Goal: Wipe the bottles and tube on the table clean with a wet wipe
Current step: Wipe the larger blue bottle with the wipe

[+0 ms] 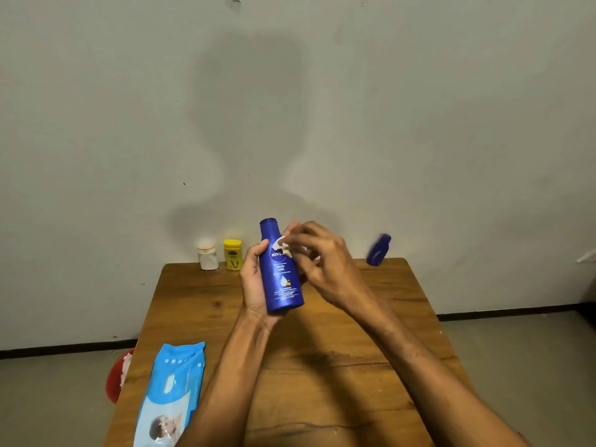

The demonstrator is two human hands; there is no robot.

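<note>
Two hands meet above the middle of a wooden table. The left hand grips a tall blue lotion bottle from its left side, thumb on the front near the label and palm cupped under the base, holding it upright and clear of the tabletop. The right hand has its fingers curled around a white wipe, pinching it against the bottle's shoulder just beside the logo. Along the far edge by the wall stand a white jar and, just beside it, a yellow tube; a small blue bottle sits tilted at the far right. A light blue pack of wipes lies at the near left edge, and a red bin shows beyond that edge.
</note>
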